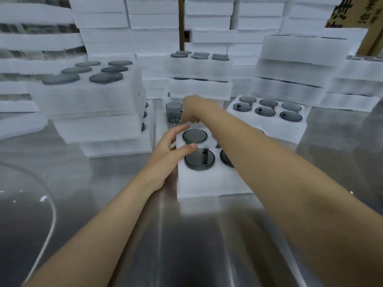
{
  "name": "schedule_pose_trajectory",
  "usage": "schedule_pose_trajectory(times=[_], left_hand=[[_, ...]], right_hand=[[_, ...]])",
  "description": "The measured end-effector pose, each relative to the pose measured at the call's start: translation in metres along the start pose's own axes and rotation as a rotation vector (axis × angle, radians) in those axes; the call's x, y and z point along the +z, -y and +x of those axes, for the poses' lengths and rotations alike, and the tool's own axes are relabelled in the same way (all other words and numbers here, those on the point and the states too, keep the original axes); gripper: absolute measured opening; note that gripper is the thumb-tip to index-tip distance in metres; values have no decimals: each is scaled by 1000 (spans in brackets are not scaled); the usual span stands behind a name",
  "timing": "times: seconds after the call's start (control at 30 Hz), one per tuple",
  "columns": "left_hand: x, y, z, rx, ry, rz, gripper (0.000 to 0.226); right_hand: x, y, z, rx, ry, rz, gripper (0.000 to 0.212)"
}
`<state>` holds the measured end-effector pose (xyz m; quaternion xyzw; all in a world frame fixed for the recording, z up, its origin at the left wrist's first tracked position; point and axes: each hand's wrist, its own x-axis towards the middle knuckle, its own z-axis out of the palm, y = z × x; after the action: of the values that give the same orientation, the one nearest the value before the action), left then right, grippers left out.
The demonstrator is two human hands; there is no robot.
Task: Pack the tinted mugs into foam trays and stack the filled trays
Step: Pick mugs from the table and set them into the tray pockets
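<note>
A white foam tray (205,183) lies on the steel table in front of me, with grey tinted mugs (199,158) sunk upside down in its holes. My left hand (172,154) holds the tray's left edge, thumb on top and fingers spread above it. My right hand (193,109) reaches past the tray's far side, its fingers curled downward and blurred. A loose tinted mug (173,112) stands upright on the table just left of that hand; whether the hand touches it is unclear.
Filled foam trays are stacked at left (93,104), behind centre (199,79) and at right (294,79). Another filled tray (269,125) lies right of mine. A wall of white foam trays rises behind, with a cardboard box (352,15) at top right.
</note>
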<state>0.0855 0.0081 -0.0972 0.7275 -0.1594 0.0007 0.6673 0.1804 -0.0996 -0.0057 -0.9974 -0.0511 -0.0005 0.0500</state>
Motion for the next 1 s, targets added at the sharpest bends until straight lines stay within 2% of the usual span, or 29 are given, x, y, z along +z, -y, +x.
schedule_pose_trajectory(times=[0.03, 0.1, 0.2, 0.33, 0.53, 0.67, 0.7, 0.77, 0.83, 1.0], left_hand=[[0, 1, 0, 18, -5, 9, 52], [0, 1, 0, 35, -18, 25, 48], [-1, 2, 2, 45, -15, 25, 49], [-1, 4, 2, 63, -20, 33, 49], [-2, 0, 1, 10, -17, 7, 52], [-1, -8, -2, -48, -11, -42, 63], [-1, -9, -3, -61, -16, -51, 64], [-2, -11, -5, -75, -27, -67, 68], [-1, -12, -6, -89, -28, -69, 72], [0, -12, -7, -88, -32, -54, 70]], right_hand=[[10, 0, 12, -8, -2, -16, 13], [27, 2, 30, -30, -10, 1, 31], [36, 5, 42, -55, 86, 94, 45], [37, 4, 42, -93, -27, 201, 24], [7, -6, 4, -134, -215, 389, 32], [-28, -45, -60, -126, -356, 544, 19], [-36, -58, -78, -113, -331, 530, 17], [-51, -81, -111, -92, -164, 468, 14], [-62, -103, -141, -31, -17, 456, 20], [-74, -135, -169, 124, 12, 394, 71]])
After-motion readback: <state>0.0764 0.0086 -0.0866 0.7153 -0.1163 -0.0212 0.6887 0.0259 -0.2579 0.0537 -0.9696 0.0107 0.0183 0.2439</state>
